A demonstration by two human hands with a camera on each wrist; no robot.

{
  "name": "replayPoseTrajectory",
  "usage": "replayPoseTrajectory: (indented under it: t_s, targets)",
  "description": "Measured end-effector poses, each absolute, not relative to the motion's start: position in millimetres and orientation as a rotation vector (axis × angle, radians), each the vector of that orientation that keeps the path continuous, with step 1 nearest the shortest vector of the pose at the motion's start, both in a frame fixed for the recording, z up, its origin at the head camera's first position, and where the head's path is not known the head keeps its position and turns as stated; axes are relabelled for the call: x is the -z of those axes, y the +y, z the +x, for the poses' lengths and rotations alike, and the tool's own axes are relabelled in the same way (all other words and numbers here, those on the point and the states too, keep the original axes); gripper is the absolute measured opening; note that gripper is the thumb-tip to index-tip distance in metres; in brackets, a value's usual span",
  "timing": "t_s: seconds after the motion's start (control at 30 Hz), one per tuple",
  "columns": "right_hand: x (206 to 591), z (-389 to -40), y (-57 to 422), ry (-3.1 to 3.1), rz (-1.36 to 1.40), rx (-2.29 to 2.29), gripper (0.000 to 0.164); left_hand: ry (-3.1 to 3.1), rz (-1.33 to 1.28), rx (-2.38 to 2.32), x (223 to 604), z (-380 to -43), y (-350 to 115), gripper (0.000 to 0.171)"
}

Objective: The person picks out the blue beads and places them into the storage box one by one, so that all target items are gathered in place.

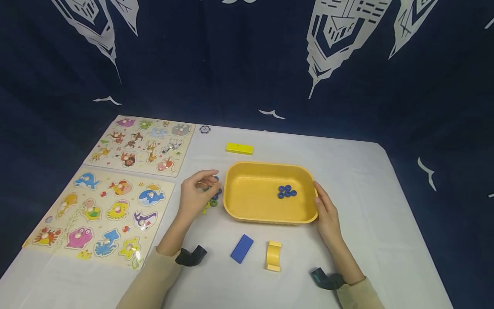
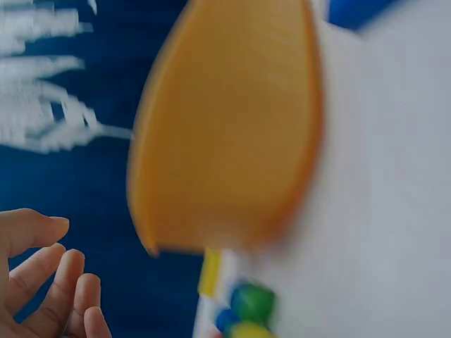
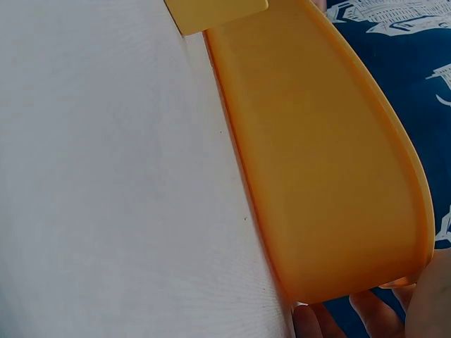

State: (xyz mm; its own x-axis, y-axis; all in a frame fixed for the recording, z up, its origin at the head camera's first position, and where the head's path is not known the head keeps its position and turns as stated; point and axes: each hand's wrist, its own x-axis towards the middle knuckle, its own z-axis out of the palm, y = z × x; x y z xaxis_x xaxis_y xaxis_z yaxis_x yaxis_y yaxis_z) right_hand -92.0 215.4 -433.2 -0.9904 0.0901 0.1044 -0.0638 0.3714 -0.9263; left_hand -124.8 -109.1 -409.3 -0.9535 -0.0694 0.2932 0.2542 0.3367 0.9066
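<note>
A yellow plastic tray (image 1: 247, 206) stands mid-table with several small blue ring-shaped beads (image 1: 287, 193) in its right half. At the tray's right end, my right hand (image 1: 328, 214) grips the rim; in the right wrist view its fingers (image 3: 373, 313) show against the end wall. My left hand (image 1: 194, 193) is just left of the tray, over a small pile of blue, green and yellow beads (image 1: 214, 203) that it partly hides. The left wrist view shows its thumb and fingers (image 2: 70, 282) bent and apart, with nothing between them.
Two animal peg-puzzle boards, one with land animals (image 1: 115, 150) and one with sea animals (image 1: 96, 214), lie at left. A yellow block (image 1: 239, 149) lies behind the tray. In front are a blue block (image 1: 242, 249) and a pale yellow arched block (image 1: 273, 256).
</note>
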Motion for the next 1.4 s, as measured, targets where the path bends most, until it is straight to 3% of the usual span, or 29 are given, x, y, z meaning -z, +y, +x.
replayPoseTrajectory:
  t_s: [0.33,0.57,0.93,1.4]
  targets:
    - [434,-93,216,-2.48,-0.035,-1.696,0.04,-2.398,0.046,1.646,444,-130,-136,0.026]
    - [433,-91,215,-2.489,-0.035,-1.675,0.04,-2.529,0.012,1.486,465,-135,-141,0.022]
    - [432,-91,214,-2.479,-0.036,-1.682,0.04,-2.73,-0.083,1.073,466,-135,-137,0.022]
    - [455,-99,226,-2.487,-0.03,-1.676,0.04,-2.725,-0.111,0.982,466,-133,-136,0.022]
